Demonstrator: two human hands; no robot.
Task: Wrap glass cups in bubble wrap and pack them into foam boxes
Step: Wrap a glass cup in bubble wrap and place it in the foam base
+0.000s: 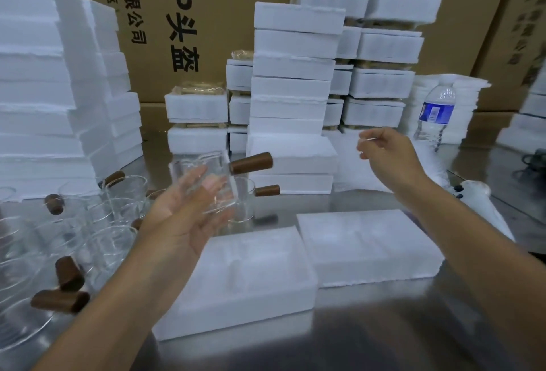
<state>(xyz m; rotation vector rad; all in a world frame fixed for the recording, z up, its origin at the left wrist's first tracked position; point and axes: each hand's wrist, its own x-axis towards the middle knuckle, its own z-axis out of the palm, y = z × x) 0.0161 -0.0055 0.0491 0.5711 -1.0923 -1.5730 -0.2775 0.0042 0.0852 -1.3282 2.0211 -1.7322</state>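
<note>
Two hands hover above the tabletop [384, 326]: the left hand [180, 220], palm up, grips a glass cup [201, 172] in curled fingers just beyond an open foam box [245, 291], while the right hand [387, 152] reaches forward, fingertips drawn together, pinching what cannot be told.

The steel tabletop [384, 326] carries two open foam boxes [236, 291] side by side in front, glass cups [112, 240] clustered left, closed foam stacks [289, 90] behind, and a water bottle [434, 116] at right.

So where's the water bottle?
In the head view it's far right: the water bottle stands upright beside a stack of white foam pieces, just beyond the right hand.
</note>
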